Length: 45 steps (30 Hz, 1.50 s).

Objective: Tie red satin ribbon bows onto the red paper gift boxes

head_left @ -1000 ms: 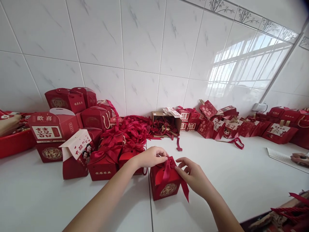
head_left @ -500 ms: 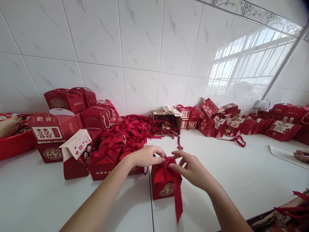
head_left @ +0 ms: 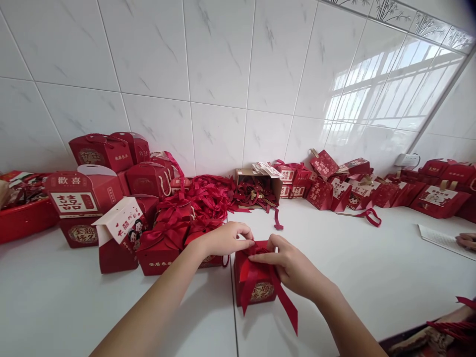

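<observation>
A small red gift box [head_left: 260, 290] with a gold emblem stands on the white counter [head_left: 353, 277] in front of me. A red ribbon [head_left: 284, 300] is wound over its top, and two tails hang down its front. My left hand [head_left: 226, 238] pinches the ribbon at the top left of the box. My right hand [head_left: 288, 265] pinches the ribbon at the top right, fingers pressed together on it. Both hands meet over the lid.
Red gift boxes [head_left: 89, 198] are stacked at the left along the tiled wall. A heap of loose red ribbons [head_left: 211, 196] and an open cardboard box [head_left: 256, 186] lie behind. More red boxes [head_left: 334, 186] line the right. Another person's hand [head_left: 466, 240] rests on paper [head_left: 435, 238] at far right.
My right hand has moved in onto the box top and closed on the ribbon. The ribbon tails now hang down the box front in two strands.
</observation>
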Available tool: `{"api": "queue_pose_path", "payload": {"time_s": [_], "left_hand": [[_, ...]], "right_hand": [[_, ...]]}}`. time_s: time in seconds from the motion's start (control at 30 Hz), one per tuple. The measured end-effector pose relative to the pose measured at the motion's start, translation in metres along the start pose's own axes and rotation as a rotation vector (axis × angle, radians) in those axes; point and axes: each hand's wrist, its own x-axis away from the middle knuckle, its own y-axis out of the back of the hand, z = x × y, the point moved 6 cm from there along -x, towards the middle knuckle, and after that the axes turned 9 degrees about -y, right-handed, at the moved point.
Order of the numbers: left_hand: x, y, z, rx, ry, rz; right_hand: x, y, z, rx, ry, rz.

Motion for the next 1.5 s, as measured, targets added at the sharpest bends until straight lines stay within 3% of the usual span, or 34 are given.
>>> {"api": "queue_pose_path", "payload": {"time_s": [0.3, 0.5, 0.77, 0.97, 1.5], "left_hand": [[-0.001, 0.006, 0.002, -0.06, 0.022, -0.143], [0.001, 0.006, -0.003, -0.065, -0.007, -0.153], [0.003, 0.006, -0.007, -0.029, -0.044, -0.053], [0.007, 0.004, -0.004, -0.056, 0.021, 0.05], [0.01, 0.001, -0.007, -0.187, 0.038, 0.077]], "right_hand": [[-0.002, -0.003, 0.0, 0.049, 0.031, 0.022], [-0.001, -0.002, -0.003, 0.011, 0.007, 0.005], [-0.001, -0.003, -0.007, -0.007, 0.036, -0.007], [0.001, -0.004, -0.008, -0.033, 0.039, -0.007], [0.001, -0.003, -0.007, -0.045, 0.045, -0.008]]}}
